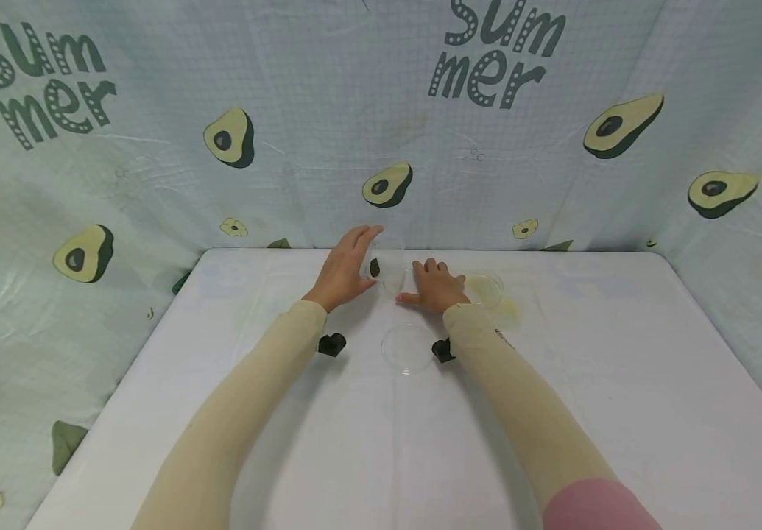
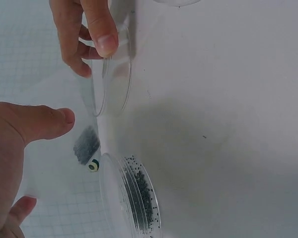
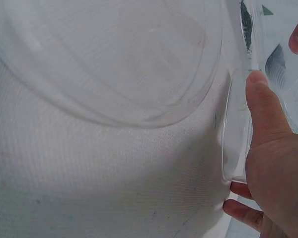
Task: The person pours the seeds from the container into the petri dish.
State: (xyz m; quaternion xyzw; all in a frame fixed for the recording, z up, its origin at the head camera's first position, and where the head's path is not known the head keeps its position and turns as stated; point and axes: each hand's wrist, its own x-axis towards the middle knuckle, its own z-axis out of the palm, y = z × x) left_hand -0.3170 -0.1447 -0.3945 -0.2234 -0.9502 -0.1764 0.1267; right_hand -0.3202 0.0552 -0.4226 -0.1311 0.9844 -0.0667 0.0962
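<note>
Pale cloth [image 1: 327, 88] is hanging around us, showing off avocados and "summer" lettering, and a white table [image 1: 619, 353] is spreading wide before it. Two cream sleeves [image 1: 221, 419] are stretching across, a small black block [image 1: 332, 344] showing at each wrist. Now the left hand [image 1: 344, 272]: it's standing wide, thumb and fingers parting just beside the grain dish [image 2: 114, 198]; whether they're touching it, I can't tell! The right hand [image 1: 440, 287] is holding a clear dish [image 2: 119, 82] at the rim, thumb to one side, fingers to the other, and that dish is sitting between the two hands, near the table's far edge. Closer to the person, a near dish [image 1: 407, 347] is lying flat between the wrists, while a yellowish dish [image 1: 484, 291] is resting just right of the right hand. Smallest of all, dark grains [image 2: 143, 193] are heaping inside the grain dish.
</note>
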